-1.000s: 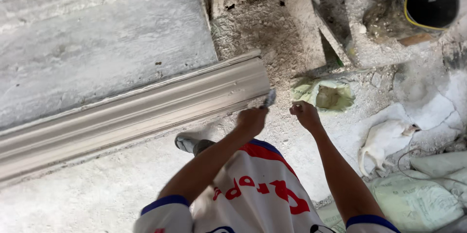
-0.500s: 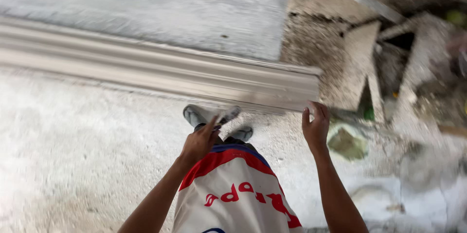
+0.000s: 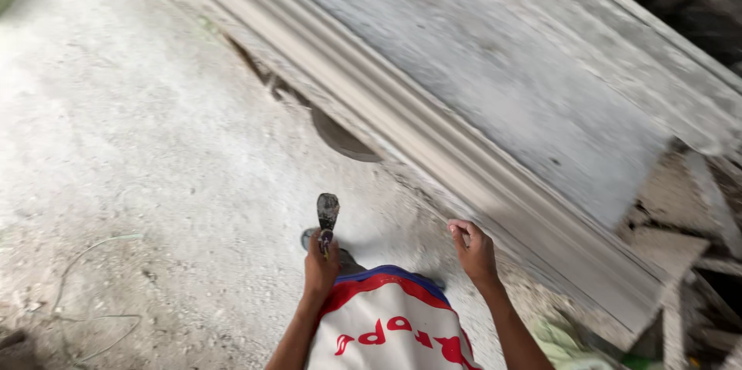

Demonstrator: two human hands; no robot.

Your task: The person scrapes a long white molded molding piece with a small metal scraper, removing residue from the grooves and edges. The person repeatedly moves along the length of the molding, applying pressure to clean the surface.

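Long grey moulded plaster cornice [image 3: 433,146] runs diagonally, long axis from upper left of the frame to lower right, lying on a grey slab tabletop [image 3: 495,53]. White dusty floor [image 3: 139,146] fills the left. Right hand [image 3: 473,250] rests at the cornice's near edge, fingers curled, touching it. Left hand [image 3: 321,266], fingers clenched on the handle, holds a small dark putty knife [image 3: 328,215] upright at lower centre, blade pointing up-frame. Risk: a slipped blade could gouge the soft moulded edge.
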